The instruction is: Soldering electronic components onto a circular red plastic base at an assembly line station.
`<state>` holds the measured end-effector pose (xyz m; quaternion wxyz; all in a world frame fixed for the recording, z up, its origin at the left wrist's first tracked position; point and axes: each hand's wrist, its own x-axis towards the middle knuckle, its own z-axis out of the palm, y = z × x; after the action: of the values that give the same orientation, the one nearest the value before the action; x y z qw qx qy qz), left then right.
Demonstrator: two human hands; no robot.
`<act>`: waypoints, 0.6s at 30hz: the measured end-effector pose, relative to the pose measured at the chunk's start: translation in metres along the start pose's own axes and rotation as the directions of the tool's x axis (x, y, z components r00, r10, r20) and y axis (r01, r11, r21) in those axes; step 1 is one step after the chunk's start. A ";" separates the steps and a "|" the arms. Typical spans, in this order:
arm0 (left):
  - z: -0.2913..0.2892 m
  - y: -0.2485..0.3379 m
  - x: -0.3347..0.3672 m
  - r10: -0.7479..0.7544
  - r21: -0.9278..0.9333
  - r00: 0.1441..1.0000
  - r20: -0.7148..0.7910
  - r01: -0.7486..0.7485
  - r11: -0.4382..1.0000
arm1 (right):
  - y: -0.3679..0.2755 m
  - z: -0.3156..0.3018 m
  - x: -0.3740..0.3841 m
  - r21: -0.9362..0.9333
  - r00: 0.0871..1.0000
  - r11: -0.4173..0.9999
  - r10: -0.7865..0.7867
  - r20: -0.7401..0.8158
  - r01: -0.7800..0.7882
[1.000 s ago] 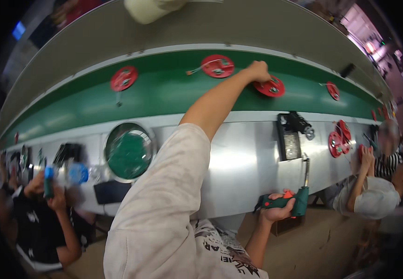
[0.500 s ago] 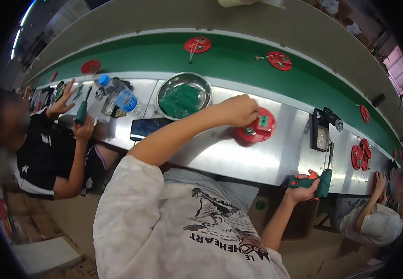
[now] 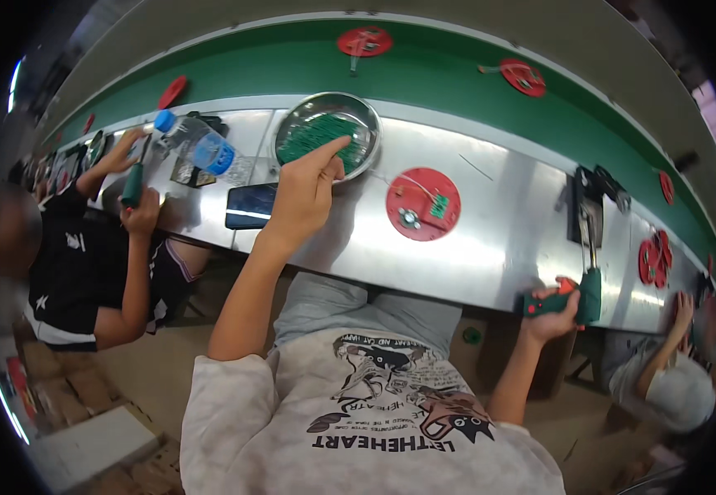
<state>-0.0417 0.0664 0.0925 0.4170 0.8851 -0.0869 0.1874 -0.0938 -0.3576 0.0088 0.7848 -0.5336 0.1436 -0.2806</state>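
Fairly bright light falls on the metal tabletop [image 3: 490, 256], which throws back white glare around the red disc [image 3: 418, 224], while the floor [image 3: 147, 375] below lies dimmer. A white light strip [image 3: 14, 87] glows at far left, and pinkish brightness tints the right rim. Fisheye distortion bows the green belt [image 3: 448, 62], black vignetting swallows the corners, and the outer edges look soft.

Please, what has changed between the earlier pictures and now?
The red disc, carried toward the person from the green belt, now lies released on the metal table. The left hand moved left to the bowl. The right hand still holds the green gun-shaped tool.
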 end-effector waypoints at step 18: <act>0.018 -0.005 0.051 -0.016 -0.055 0.966 0.259 0.032 0.998 | 0.011 -0.031 -0.004 -0.039 0.981 0.996 0.090 0.170 -0.084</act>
<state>0.0113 0.0562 0.0992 0.4303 0.8903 -0.1352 0.0630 -0.1101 -0.3760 -0.0142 0.7971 -0.5614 0.1033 -0.1969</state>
